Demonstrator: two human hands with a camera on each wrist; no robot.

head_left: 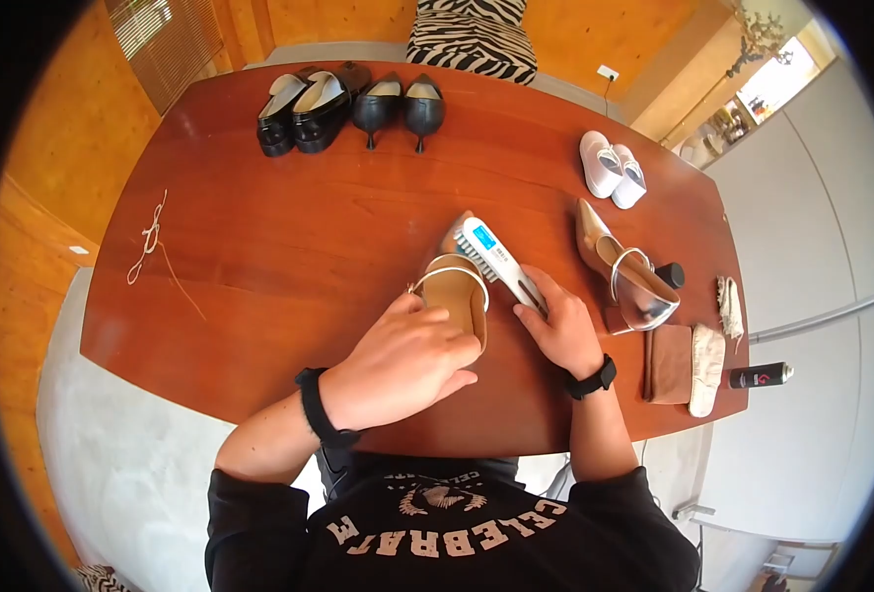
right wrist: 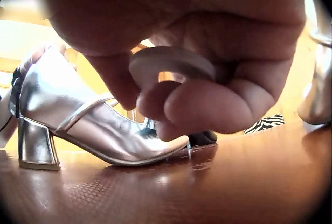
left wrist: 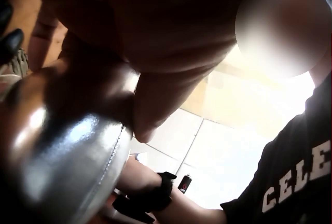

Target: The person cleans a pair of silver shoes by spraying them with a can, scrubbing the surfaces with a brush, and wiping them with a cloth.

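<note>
A shiny silver high-heeled shoe (head_left: 453, 292) with a thin strap and tan insole stands on the table before me, toe pointing away. At its back part, my left hand (head_left: 398, 360) grips it, with fingers inside the opening; the left wrist view shows the silver heel end (left wrist: 78, 156) close up under that hand. My right hand (head_left: 565, 331) holds a white brush (head_left: 501, 261) with a blue label by its handle. The bristles overlap the shoe's toe area in the head view. In the right wrist view, fingers curl round the looped handle end (right wrist: 171, 60).
The matching silver shoe (head_left: 642, 296) lies to the right, near a brown cloth (head_left: 668, 365), a cream cloth (head_left: 705, 370) and a black spray can (head_left: 759, 376). Small white shoes (head_left: 603, 166), black loafers (head_left: 321, 99) and black heels (head_left: 423, 111) stand farther back. String (head_left: 151, 237) lies left.
</note>
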